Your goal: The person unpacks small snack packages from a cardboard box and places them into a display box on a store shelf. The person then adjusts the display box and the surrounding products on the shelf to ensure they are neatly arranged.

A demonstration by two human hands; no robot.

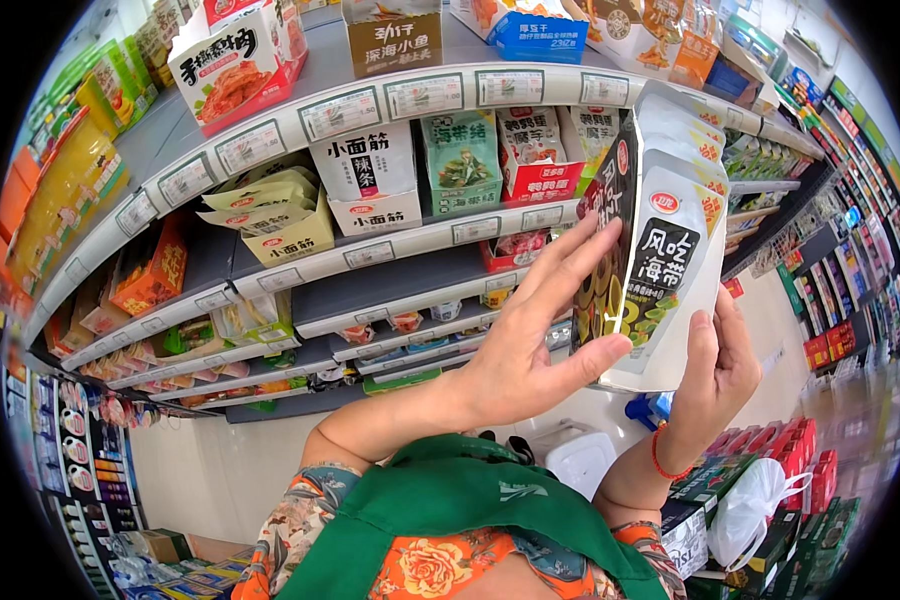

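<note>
Both of my hands hold up an open-front display box (607,300) of silver snack pouches (649,300), tilted, in front of the shelf's right part. The pouches stand in a row, and the front one shows a black panel and green food pictures. My left hand (521,341) lies with its fingers along the box's dark printed side, its thumb at the front lower edge. My right hand (720,367) grips the lower right side, partly hidden behind the box. A red cord bracelet (664,454) circles the right wrist.
Shelves (450,232) with price tags carry a silver-and-white snack box (367,180), a green pouch box (461,161) and a red-fronted box (536,165). Above stands a white-and-red carton (232,67). At lower right, a white plastic bag (750,510) rests on stacked drink cases (720,480). A white stool (581,454) stands below.
</note>
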